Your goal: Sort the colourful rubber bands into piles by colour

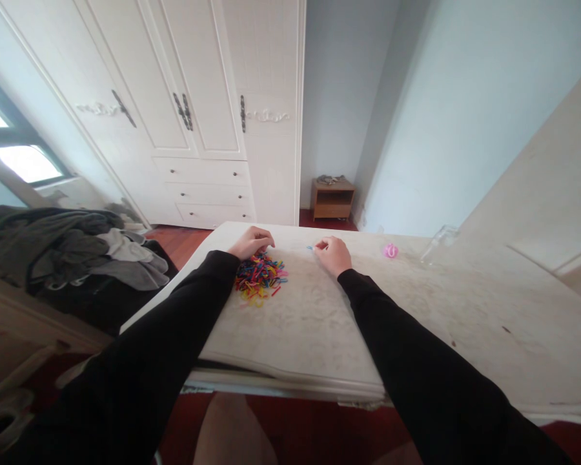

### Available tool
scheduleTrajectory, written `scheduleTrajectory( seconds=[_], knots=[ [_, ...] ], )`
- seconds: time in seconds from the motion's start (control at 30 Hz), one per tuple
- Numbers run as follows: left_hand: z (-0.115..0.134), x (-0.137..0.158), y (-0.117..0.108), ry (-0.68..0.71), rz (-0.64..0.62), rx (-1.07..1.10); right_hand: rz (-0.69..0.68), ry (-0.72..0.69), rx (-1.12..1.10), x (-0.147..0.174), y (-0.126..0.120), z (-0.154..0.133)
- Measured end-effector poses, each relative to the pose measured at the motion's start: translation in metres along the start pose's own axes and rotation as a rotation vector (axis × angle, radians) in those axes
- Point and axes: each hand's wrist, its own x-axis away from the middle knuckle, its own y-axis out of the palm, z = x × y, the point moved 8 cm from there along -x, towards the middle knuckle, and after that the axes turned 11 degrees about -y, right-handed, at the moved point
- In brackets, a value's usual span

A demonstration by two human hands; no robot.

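Two black sleeves are stretched out over a white table top [319, 336], and a pile of little colored clips is touched.

Nearest of all, a bare knee [232, 433] is seen under the table edge. Left hand [252, 243] is curled with its fingers bent down, and it is laid on the far edge of the pile of colored clips [259, 278], which is heaped on the table just beside the left sleeve. Right hand [332, 253] is closed small, and a tiny blue clip [310, 247] is pinched at its fingertips, a little apart from the pile. A small pink thing [390, 250] and a clear glass [436, 244] lying on its side are seen farther right on the table. Gray clothes [68, 248] are heaped at the left, and a white wardrobe [198, 110] and a small wooden stand [332, 199] are seen behind.
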Motion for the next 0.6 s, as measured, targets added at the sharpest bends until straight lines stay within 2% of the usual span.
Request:
scheduleTrajectory(
  seconds=[0.17,0.3,0.43,0.6],
  knots=[
    [-0.002,-0.001,0.000,-0.006,-0.005,0.014,-0.002,-0.032,-0.030,-0.001,0.002,-0.005],
    [-0.002,-0.001,0.000,0.003,-0.003,-0.004,-0.039,-0.237,-0.094,-0.001,0.006,-0.033],
    [-0.003,-0.002,0.001,0.001,-0.007,-0.022,-0.174,-0.461,-0.176,0.010,0.020,-0.066],
    [-0.007,-0.004,0.000,-0.005,-0.001,-0.028,-0.339,-0.521,-0.187,0.024,0.036,-0.081]
  ],
)
